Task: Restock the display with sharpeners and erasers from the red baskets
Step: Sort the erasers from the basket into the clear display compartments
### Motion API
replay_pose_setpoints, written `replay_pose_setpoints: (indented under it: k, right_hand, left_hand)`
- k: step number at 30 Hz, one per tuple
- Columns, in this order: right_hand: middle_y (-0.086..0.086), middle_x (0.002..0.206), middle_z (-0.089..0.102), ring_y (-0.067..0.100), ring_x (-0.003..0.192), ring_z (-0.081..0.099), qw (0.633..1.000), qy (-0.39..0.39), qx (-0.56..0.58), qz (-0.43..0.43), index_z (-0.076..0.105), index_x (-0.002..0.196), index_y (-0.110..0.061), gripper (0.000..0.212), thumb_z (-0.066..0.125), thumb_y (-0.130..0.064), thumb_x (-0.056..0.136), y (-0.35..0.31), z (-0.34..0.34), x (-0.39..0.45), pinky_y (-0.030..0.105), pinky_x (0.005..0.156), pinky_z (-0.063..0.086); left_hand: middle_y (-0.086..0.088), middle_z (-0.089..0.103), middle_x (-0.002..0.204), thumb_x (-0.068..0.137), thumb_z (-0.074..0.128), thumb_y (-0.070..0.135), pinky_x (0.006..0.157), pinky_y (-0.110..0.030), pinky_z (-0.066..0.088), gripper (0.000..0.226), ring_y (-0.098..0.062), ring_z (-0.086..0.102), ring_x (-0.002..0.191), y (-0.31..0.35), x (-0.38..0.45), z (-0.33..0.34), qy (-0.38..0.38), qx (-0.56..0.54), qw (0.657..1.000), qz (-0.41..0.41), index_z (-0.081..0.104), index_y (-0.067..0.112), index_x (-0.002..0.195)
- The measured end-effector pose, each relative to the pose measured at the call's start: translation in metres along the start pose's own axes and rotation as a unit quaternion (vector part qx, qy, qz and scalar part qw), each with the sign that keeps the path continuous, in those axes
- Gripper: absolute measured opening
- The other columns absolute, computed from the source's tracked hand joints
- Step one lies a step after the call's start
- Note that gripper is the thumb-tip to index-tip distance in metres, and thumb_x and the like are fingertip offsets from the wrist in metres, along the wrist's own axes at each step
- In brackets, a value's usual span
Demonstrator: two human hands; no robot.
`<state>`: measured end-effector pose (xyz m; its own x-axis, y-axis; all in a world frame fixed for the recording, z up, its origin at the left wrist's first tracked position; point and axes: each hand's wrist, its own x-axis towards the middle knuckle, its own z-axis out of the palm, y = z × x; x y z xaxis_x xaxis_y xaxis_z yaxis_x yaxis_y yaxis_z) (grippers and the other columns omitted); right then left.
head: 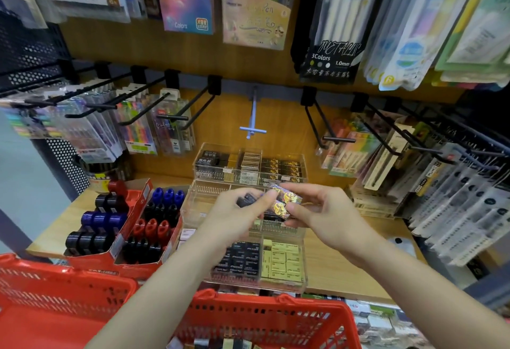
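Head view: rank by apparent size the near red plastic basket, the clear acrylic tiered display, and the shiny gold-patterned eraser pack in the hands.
1. Near red plastic basket, though nearness to the camera inflates it.
2. Clear acrylic tiered display.
3. Shiny gold-patterned eraser pack, held by both hands.

Black peg hooks (176,116) jut above the clear acrylic trays (248,166); bare counter (345,263) lies open right of them, red sharpener boxes (132,224) crowd left.
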<state>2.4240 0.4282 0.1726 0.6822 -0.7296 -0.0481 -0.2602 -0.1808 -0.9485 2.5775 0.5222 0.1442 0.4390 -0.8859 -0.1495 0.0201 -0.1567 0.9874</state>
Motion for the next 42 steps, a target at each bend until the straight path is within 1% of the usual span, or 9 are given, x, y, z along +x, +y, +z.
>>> replay_pose_setpoints:
  k: [3, 7, 10, 13, 19, 26, 31, 36, 42]
  right_hand:
    - [0.003, 0.1, 0.074, 0.016, 0.077, 0.073, 1.0, -0.006, -0.014, 0.0, 0.07, 0.118, -0.021, 0.031, 0.066, -0.006, 0.091, -0.002, 0.001, 0.021, 0.019, 0.062, 0.058]
    - [0.0, 0.104, 0.071, 0.015, 0.077, 0.073, 0.994, 0.068, -0.076, 0.022, 0.068, 0.121, -0.026, 0.03, 0.066, -0.016, 0.093, 0.006, 0.003, 0.071, 0.037, 0.082, 0.06]
    - [0.01, 0.127, 0.061, 0.022, 0.092, 0.07, 0.965, 0.11, -0.233, 0.045, 0.057, 0.134, -0.027, 0.036, 0.057, -0.029, 0.098, 0.012, -0.013, 0.117, 0.043, 0.09, 0.055]
    - [0.015, 0.142, 0.049, 0.033, 0.126, 0.051, 0.918, 0.084, -0.374, 0.101, 0.043, 0.144, -0.017, 0.045, 0.045, -0.035, 0.102, 0.021, -0.018, 0.154, 0.045, 0.108, 0.04]
    - [0.017, 0.131, 0.056, 0.033, 0.123, 0.051, 0.863, 0.01, -0.492, 0.118, 0.055, 0.13, -0.005, 0.035, 0.048, -0.021, 0.1, 0.03, -0.008, 0.19, 0.032, 0.084, 0.035]
    - [0.013, 0.13, 0.054, 0.03, 0.115, 0.056, 0.843, -0.01, -0.534, 0.062, 0.057, 0.128, -0.014, 0.033, 0.038, -0.028, 0.105, 0.048, 0.003, 0.188, 0.042, 0.1, 0.048]
    - [0.0, 0.164, 0.01, 0.023, 0.152, 0.003, 0.812, -0.079, -0.579, -0.012, 0.015, 0.156, -0.021, 0.085, 0.005, -0.074, 0.09, 0.072, 0.007, 0.171, 0.052, 0.12, -0.009]
    - [-0.005, 0.164, 0.012, 0.02, 0.151, 0.007, 0.8, -0.062, -0.596, -0.004, 0.014, 0.157, -0.026, 0.103, -0.008, -0.086, 0.076, 0.079, 0.002, 0.177, 0.054, 0.12, -0.004]
    - [-0.002, 0.165, 0.005, 0.018, 0.151, 0.0, 0.811, -0.053, -0.582, 0.013, 0.012, 0.157, -0.022, 0.095, 0.001, -0.082, 0.084, 0.077, -0.018, 0.174, 0.053, 0.116, -0.013]
  left_hand:
    - [0.011, 0.056, 0.06, 0.085, 0.066, 0.052, 0.044, -0.016, 0.034, 0.027, -0.003, 0.042, 0.046, 0.0, 0.019, -0.004, 0.008, 0.018, 1.0, -0.002, 0.072, 0.028, 0.075]
    - [0.018, 0.061, 0.06, 0.086, 0.069, 0.047, 0.052, -0.021, 0.042, 0.019, 0.0, 0.051, 0.052, -0.001, 0.066, -0.005, 0.044, 0.04, 0.998, 0.006, 0.075, 0.029, 0.086]
    - [0.01, 0.069, 0.084, 0.087, 0.074, 0.034, 0.073, -0.025, 0.049, 0.005, -0.011, 0.062, 0.079, -0.004, 0.115, -0.015, 0.14, 0.138, 0.98, 0.019, 0.072, 0.03, 0.089]
    - [0.005, 0.065, 0.092, 0.085, 0.076, 0.03, 0.075, -0.024, 0.047, 0.013, -0.017, 0.06, 0.083, -0.01, 0.147, -0.022, 0.152, 0.264, 0.952, 0.028, 0.072, 0.03, 0.097]
    - [0.004, 0.07, 0.088, 0.079, 0.08, 0.036, 0.073, -0.034, 0.058, 0.011, -0.017, 0.066, 0.077, -0.027, 0.171, -0.02, 0.145, 0.373, 0.916, 0.038, 0.07, 0.034, 0.081]
    - [0.003, 0.071, 0.082, 0.08, 0.08, 0.034, 0.07, -0.032, 0.057, 0.012, -0.017, 0.066, 0.077, -0.029, 0.17, -0.021, 0.146, 0.376, 0.914, 0.05, 0.07, 0.031, 0.073]
    - [0.014, 0.065, 0.083, 0.083, 0.077, 0.033, 0.067, -0.023, 0.045, 0.011, -0.006, 0.061, 0.082, -0.026, 0.167, -0.018, 0.142, 0.219, 0.964, 0.046, 0.067, 0.031, 0.078]
    - [-0.007, 0.066, 0.117, 0.097, 0.052, 0.031, 0.103, -0.051, 0.045, 0.026, -0.028, 0.059, 0.111, -0.009, 0.164, -0.014, 0.099, -0.019, 0.994, -0.036, 0.057, 0.02, 0.121]
    - [-0.023, 0.055, 0.135, 0.103, 0.038, 0.001, 0.106, -0.051, 0.044, 0.041, -0.033, 0.056, 0.122, 0.007, 0.173, -0.011, 0.042, -0.211, 0.973, -0.085, 0.034, 0.0, 0.144]
